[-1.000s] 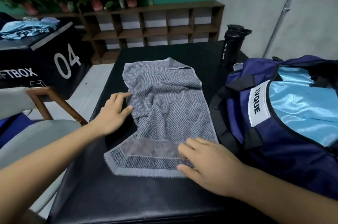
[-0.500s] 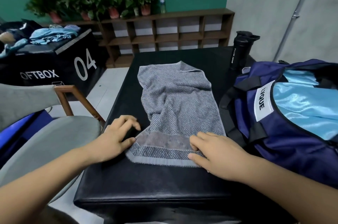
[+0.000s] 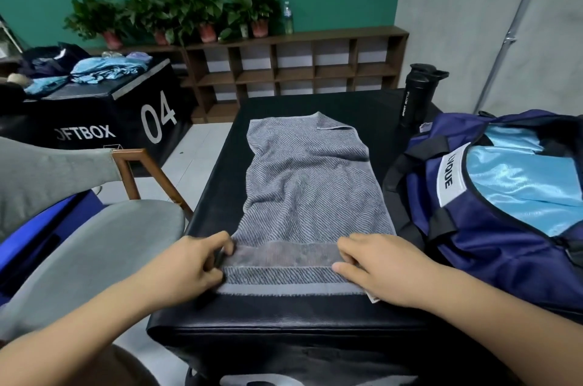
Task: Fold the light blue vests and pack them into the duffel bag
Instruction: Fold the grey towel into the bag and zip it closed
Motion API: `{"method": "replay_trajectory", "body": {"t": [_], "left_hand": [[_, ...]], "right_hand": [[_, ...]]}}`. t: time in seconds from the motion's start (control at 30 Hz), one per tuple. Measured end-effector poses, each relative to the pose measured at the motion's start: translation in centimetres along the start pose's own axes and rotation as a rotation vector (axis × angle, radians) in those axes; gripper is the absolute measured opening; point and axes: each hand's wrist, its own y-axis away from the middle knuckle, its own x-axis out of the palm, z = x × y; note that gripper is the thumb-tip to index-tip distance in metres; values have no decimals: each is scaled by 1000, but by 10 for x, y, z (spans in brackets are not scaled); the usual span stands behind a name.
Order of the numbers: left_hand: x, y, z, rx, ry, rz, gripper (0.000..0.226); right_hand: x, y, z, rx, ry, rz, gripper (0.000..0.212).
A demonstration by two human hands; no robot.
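A light blue vest [image 3: 520, 184] lies inside the open bag [image 3: 504, 247] on the right of the table [image 3: 362, 105]. Just beside the bag a towel [image 3: 303, 184] lies spread out. The left hand [image 3: 189, 266] pinches its near left corner and the right hand [image 3: 385, 269] pinches its near right corner, fingers curled. A bottle [image 3: 416, 95] stands behind the bag.

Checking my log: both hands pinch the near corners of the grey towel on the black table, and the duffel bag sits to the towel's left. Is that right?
Not quite: in the head view the duffel bag sits right of the grey towel, not left. The rest holds: left hand and right hand pinch its near corners on the black table.
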Motion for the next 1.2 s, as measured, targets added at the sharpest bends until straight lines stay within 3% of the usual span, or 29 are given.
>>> {"method": "replay_trajectory", "body": {"t": [0.17,0.3,0.4,0.67,0.8,0.93,1.2], "left_hand": [[-16,15,-8,-86,21,131,15],[-17,-8,-6,-25,69,-73,7],[-3,-27,6,28,-11,-83,27],[-23,-50,4,64,-84,-19,2],[-28,-100,14,31,-12,-94,17],[-23,-148,26,10,-30,-61,40],[-12,-202,49,-25,55,-127,27]], "right_hand": [[2,-2,-4,-5,0,-30,48],[4,-12,-3,-75,61,-143,25],[11,-14,-3,-50,112,-103,33],[-9,-21,-2,15,-5,-117,27],[-32,-67,-9,79,25,-141,22],[-47,-134,-27,153,75,-93,40],[-44,-247,-84,259,132,60,60]]}}
